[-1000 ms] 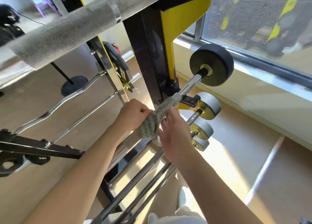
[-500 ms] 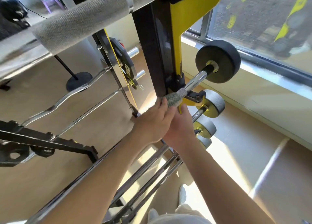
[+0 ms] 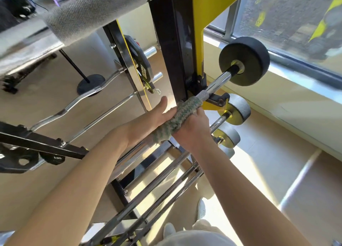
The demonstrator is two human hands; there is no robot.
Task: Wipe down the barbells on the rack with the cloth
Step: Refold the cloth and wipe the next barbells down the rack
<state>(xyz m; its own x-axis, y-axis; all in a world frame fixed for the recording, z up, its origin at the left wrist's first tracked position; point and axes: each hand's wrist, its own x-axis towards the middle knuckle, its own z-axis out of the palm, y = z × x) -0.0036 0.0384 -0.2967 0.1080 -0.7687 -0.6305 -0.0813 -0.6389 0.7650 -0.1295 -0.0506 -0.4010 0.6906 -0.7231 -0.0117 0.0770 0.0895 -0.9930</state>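
Chrome barbell with a black round end weight, resting on the black-and-yellow rack, right of centre.
A green-grey knitted cloth sleeves its knurled shaft just near of the upright. Right hand curls round the cloth; left hand lies against its left side, thumb lifted, fingers hidden, grip unclear. Below sit three grey end weights, the lowest half hidden behind the right wrist.
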